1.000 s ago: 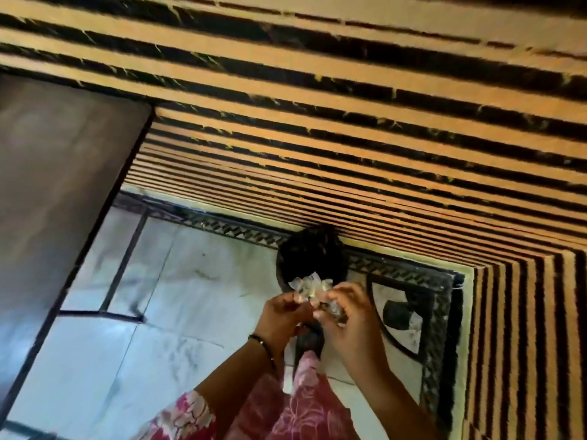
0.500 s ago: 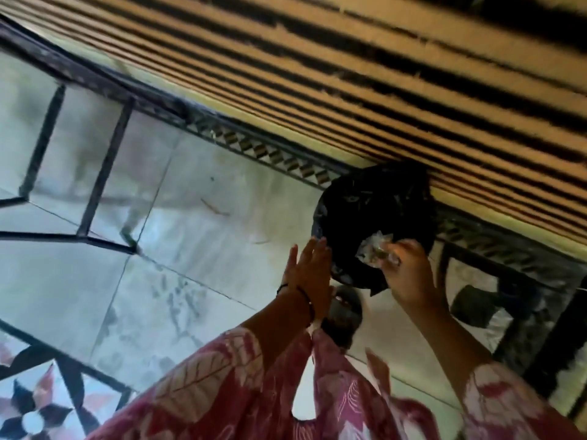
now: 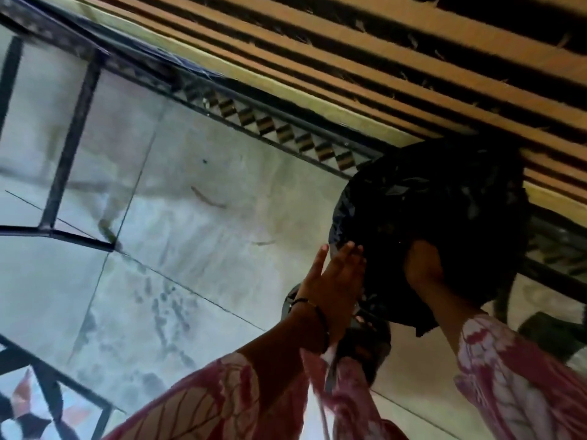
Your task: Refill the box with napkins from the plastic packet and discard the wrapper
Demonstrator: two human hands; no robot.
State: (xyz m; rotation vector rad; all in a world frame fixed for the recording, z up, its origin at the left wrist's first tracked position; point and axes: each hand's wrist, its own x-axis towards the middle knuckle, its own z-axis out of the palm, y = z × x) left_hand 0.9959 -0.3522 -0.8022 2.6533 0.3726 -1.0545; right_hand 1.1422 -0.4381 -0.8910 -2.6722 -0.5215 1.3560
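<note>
Marble floor (image 3: 197,236); black bin bag (image 3: 438,223) by striped wall (image 3: 413,74); R hand (image 3: 424,268) sunk into bag, fingers hidden, grasp can't tell; L hand (image 3: 336,277) flat, fingers spread, released, touching bag rim; wrapper not visible.

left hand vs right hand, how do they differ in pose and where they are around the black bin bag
The left hand is open and flat, fingers straight, at the outer left edge of the black bin bag. The right hand is pushed down into the bag's opening, its fingers hidden, so whether it grips anything cannot be told. The left wrist wears a dark bangle; none shows on the right. Both arms have pink floral sleeves.
</note>
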